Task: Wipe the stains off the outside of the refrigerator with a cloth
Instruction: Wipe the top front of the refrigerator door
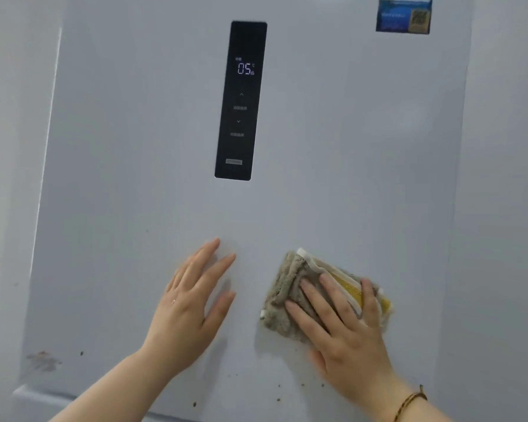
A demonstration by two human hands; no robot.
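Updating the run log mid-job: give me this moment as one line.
right hand: presses folded cloth on refrigerator door | left hand: open, flat against door | stains: brown smear lower left, specks below cloth

refrigerator: pale grey, brown specks | cloth: grey, yellow-white stripe | panel: black

Control panel on refrigerator door: "05" °C lit; other labels, sticker unreadable.
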